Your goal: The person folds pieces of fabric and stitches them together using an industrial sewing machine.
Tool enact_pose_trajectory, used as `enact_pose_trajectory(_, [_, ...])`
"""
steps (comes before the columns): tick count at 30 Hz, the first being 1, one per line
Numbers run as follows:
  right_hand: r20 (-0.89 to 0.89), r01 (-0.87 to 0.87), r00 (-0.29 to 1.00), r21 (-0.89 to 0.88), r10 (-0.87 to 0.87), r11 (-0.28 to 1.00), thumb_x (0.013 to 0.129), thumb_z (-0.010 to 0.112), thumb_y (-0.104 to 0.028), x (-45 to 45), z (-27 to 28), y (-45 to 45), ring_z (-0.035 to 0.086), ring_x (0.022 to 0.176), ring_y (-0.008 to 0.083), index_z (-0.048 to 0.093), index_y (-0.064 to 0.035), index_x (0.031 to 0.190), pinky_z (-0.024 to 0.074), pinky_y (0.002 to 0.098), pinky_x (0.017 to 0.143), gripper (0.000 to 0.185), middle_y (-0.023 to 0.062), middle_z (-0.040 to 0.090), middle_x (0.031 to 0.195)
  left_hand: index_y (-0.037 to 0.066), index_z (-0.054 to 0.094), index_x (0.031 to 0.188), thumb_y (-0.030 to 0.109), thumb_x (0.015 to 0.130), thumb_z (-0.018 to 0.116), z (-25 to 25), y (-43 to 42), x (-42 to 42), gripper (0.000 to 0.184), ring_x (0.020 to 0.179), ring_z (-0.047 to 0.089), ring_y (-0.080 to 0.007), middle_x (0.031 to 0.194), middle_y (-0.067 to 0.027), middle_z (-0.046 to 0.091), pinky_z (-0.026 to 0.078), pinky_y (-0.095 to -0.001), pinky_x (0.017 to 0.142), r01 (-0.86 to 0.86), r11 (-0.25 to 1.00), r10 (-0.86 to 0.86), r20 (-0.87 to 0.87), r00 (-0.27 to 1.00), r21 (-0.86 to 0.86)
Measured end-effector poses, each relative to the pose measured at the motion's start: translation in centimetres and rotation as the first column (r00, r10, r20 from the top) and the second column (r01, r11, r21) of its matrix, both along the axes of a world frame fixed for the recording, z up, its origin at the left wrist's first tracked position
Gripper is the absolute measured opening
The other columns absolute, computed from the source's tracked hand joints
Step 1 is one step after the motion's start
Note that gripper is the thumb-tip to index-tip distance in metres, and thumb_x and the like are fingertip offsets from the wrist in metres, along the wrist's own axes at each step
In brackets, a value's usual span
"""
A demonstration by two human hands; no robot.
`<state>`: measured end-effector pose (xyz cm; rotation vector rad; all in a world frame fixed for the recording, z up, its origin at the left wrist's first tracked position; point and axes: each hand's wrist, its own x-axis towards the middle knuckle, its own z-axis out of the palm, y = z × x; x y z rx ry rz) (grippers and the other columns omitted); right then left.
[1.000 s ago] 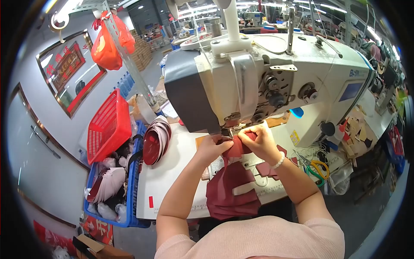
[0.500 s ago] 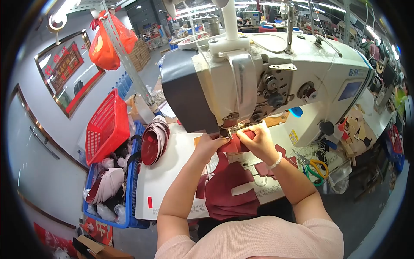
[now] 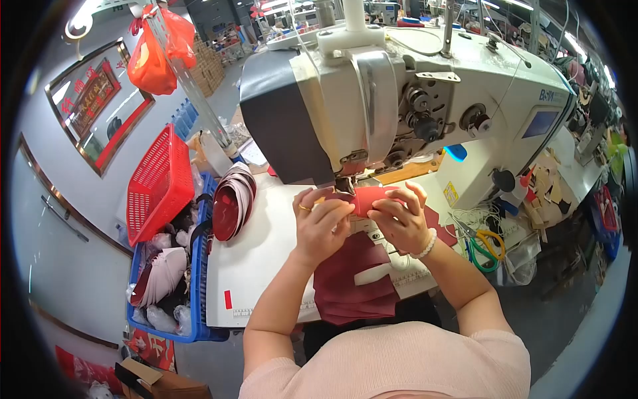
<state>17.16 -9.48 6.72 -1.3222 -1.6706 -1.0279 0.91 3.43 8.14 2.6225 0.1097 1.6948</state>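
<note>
A red leather-like piece (image 3: 367, 199) is held up just in front of the needle area of a white sewing machine (image 3: 492, 100). My left hand (image 3: 320, 225), with a ring on one finger, is closed on the piece's left end. At its right end, the curled fingers of my right hand (image 3: 402, 219) grip it; a pale bead bracelet (image 3: 426, 245) circles that wrist. Below both hands, several dark red cut pieces (image 3: 349, 292) lie overlapped across the table's front edge. More dark red scraps sit beside my right wrist, partly hidden.
Nested red curved pieces (image 3: 229, 211) stand on the white table (image 3: 266, 256) at left. Beyond the table edge is a blue basket (image 3: 199, 279) with bagged items, and a red basket (image 3: 161, 186) tilts on it. Orange-handled scissors (image 3: 490, 245) lie at right.
Both hands have come back from the needle area towards me and lifted, with the red piece between them. Fingers that were bent down by the presser foot now point up. The view has shifted slightly.
</note>
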Motion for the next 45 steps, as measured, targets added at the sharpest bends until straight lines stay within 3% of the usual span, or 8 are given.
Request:
enact_pose_trajectory(20, [-0.141, -0.034, 0.99, -0.299, -0.009, 0.954, 0.076, 0.064, -0.006, 0.6, 4.1, 1.4, 0.055, 0.087, 0.0242, 0.062, -0.0157, 0.099, 0.0367, 0.0475, 0.093, 0.025, 0.0018, 0.06, 0.093, 0.016, 0.066, 0.077, 0.006, 0.064, 0.075, -1.3, 4.2, 1.9, 0.019, 0.087, 0.059, -0.02, 0.087, 0.0035, 0.064, 0.046, -0.0349, 0.079, -0.05, 0.993, 0.049, 0.012, 0.999, 0.104])
enact_pose_trajectory(24, [-0.262, -0.32, 0.938, -0.386, 0.229, 0.865, 0.071, 0.061, 0.002, 2.3, 5.3, 0.1, 0.054, 0.083, 0.0281, 0.063, -0.0139, 0.106, 0.0432, 0.039, 0.076, 0.038, 0.0065, 0.059, 0.096, 0.023, 0.064, 0.094, 0.014, 0.075, 0.064, -2.9, 4.8, -1.6, 0.021, 0.093, 0.06, -0.0178, 0.103, 0.0042, 0.062, 0.044, -0.034, 0.086, 0.001, 0.919, 0.076, -0.18, 0.981, 0.395])
enact_pose_trajectory(28, [-0.021, -0.273, 0.954, -0.471, 0.299, 0.839, 0.07, 0.059, 0.007, 5.3, 4.1, -0.5, 0.058, 0.109, 0.0331, 0.066, -0.0093, 0.101, 0.0509, 0.0389, 0.082, 0.036, 0.0142, 0.057, 0.124, 0.023, 0.067, 0.102, 0.02, 0.075, 0.064, -5.4, 5.3, -6.8, 0.027, 0.115, 0.052, -0.0199, 0.107, 0.0065, 0.062, 0.042, -0.0353, 0.097, 0.201, 0.875, 0.073, -0.531, 0.844, 0.44])
enact_pose_trajectory(32, [-0.013, -0.247, 0.96, -0.511, 0.28, 0.824, 0.075, 0.066, -0.001, 5.7, 4.2, 0.2, 0.06, 0.105, 0.0343, 0.063, -0.0014, 0.101, 0.0511, 0.0402, 0.085, 0.025, 0.017, 0.061, 0.116, 0.02, 0.066, 0.096, 0.021, 0.077, 0.065, -5.6, 5.0, -7.7, 0.018, 0.116, 0.051, -0.0219, 0.104, 0.0052, 0.062, 0.04, -0.0369, 0.098, 0.212, 0.936, 0.006, -0.615, 0.788, 0.281])
enact_pose_trajectory(35, [0.082, -0.284, 0.933, -0.428, 0.35, 0.858, 0.08, 0.064, 0.002, 6.7, 4.9, 1.2, 0.064, 0.095, 0.0328, 0.063, -0.0016, 0.099, 0.052, 0.0383, 0.083, 0.02, 0.0165, 0.064, 0.11, 0.018, 0.065, 0.093, 0.017, 0.078, 0.068, -5.1, 3.0, -6.4, 0.015, 0.112, 0.054, -0.0237, 0.101, 0.0016, 0.062, 0.041, -0.0392, 0.095, 0.16, 0.987, -0.158, -0.433, 0.888, -0.033])
enact_pose_trajectory(39, [-0.272, -0.24, 0.955, -0.489, 0.115, 0.839, 0.084, 0.059, -0.003, 8.5, 2.2, 4.6, 0.063, 0.084, 0.0322, 0.066, -0.0037, 0.099, 0.0504, 0.0391, 0.07, 0.016, 0.0135, 0.067, 0.097, 0.013, 0.063, 0.093, 0.009, 0.079, 0.069, -3.7, 2.7, -3.8, 0.015, 0.102, 0.057, -0.0267, 0.097, -0.0043, 0.061, 0.043, -0.0399, 0.089, 0.234, 0.927, -0.299, -0.202, 0.933, -0.294])
enact_pose_trajectory(44, [0.423, 0.432, 0.881, -0.538, -0.211, 0.724, 0.086, 0.058, -0.014, 14.1, -2.3, 9.2, 0.061, 0.071, 0.0352, 0.068, -0.0038, 0.091, 0.0484, 0.0413, 0.065, 0.015, 0.0136, 0.067, 0.082, 0.007, 0.06, 0.093, 0.004, 0.08, 0.069, -1.7, 3.4, -1.4, 0.016, 0.094, 0.058, -0.0289, 0.09, -0.0084, 0.062, 0.044, -0.0391, 0.081, 0.315, 0.856, -0.364, -0.045, 0.93, -0.409])
enact_pose_trajectory(45, [0.173, 0.22, 0.974, -0.553, -0.148, 0.803, 0.084, 0.058, -0.011, 13.4, -0.9, 8.0, 0.062, 0.07, 0.0328, 0.067, -0.0024, 0.089, 0.0486, 0.04, 0.064, 0.014, 0.0129, 0.067, 0.082, 0.006, 0.06, 0.093, 0.004, 0.08, 0.069, -1.2, 3.4, -1.5, 0.016, 0.094, 0.058, -0.0288, 0.09, -0.0085, 0.062, 0.044, -0.039, 0.08, 0.312, 0.853, -0.37, -0.062, 0.927, -0.419])
